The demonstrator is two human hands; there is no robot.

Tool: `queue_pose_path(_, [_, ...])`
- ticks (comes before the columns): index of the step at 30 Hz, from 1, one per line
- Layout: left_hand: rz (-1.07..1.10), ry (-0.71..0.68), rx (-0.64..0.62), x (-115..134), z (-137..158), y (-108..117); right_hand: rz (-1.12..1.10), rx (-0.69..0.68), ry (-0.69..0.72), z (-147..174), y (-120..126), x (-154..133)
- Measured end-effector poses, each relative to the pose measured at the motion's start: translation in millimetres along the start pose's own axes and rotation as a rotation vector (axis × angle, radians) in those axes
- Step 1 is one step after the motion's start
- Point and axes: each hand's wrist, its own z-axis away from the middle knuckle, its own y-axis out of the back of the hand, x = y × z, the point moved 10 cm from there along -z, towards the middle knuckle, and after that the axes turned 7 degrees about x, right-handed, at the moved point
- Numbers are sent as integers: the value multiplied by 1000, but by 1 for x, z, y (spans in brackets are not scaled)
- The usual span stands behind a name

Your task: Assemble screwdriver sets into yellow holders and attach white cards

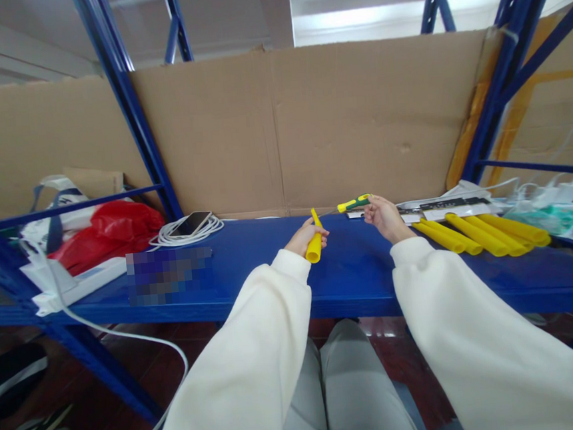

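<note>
My left hand (306, 237) is closed around a yellow tube (314, 243), which tilts with its wide open end toward me and its narrower-looking end up and away. My right hand (384, 218) pinches the end of a screwdriver (353, 204) with a yellow and green handle. Its thin shaft points left toward the tube in my left hand; whether the tip touches the tube I cannot tell. Both hands are above the blue shelf top (353, 262). Several more yellow tubes (479, 235) lie side by side to the right of my right hand.
At the left lie a red plastic bag (112, 233), a white power strip (89, 282) and a phone (192, 224) on a coiled white cable (168, 239). Flat dark-and-white packs (454, 209) and a greenish plastic bag (542, 216) lie right. Cardboard (333, 124) stands behind, between blue posts (129, 101).
</note>
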Motion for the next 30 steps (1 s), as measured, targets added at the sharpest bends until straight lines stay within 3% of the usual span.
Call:
queue_pose_path(12, [-13, 10, -9, -2, -4, 0, 75, 107, 35, -2, 12, 0])
queue_pose_path(18, [-12, 20, -5, -2, -2, 0, 80, 65, 70, -2, 7, -2])
queue_pose_path(30, [-2, 29, -14, -2, -5, 1, 35, 9, 6, 2, -1, -3])
